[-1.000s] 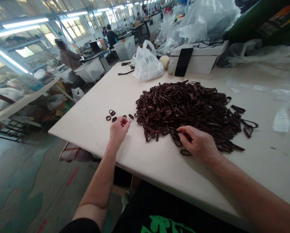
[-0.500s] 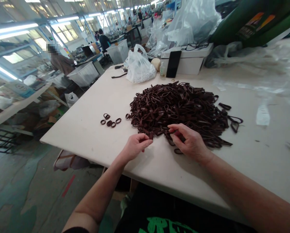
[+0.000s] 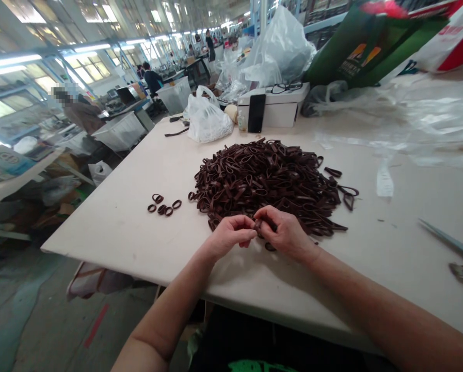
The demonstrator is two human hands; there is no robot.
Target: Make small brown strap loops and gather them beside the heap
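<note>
A brown loop [image 3: 258,227] is between the two hands, above the near edge of the heap; the right hand [image 3: 283,232] has its thumb and fingers closed on it; the left hand [image 3: 233,233] has curled fingers with the tips right at the loop, though I cannot tell whether they grip it; a second loop [image 3: 270,247] lies just under the right hand, partly hidden.

Behind the hands spreads the heap [image 3: 254,178] of similar dark brown loops, with a few strays beside its right edge; to its left, apart from it, sits a small group of rings [image 3: 169,211] on the pale tabletop [image 3: 130,227].

Beyond the heap stand a knotted white bag [image 3: 208,119], a small bottle [image 3: 242,121] and a phone [image 3: 256,113] leaning upright against a white box [image 3: 280,108]; glasses [image 3: 285,88] rest on the box; a green bag [image 3: 355,59] tilts behind, clear plastic [image 3: 428,113] lies to the right, and scissors [image 3: 450,242] lie at the far right; across the aisle is another person [image 3: 82,114], near a pale bin [image 3: 121,132].
</note>
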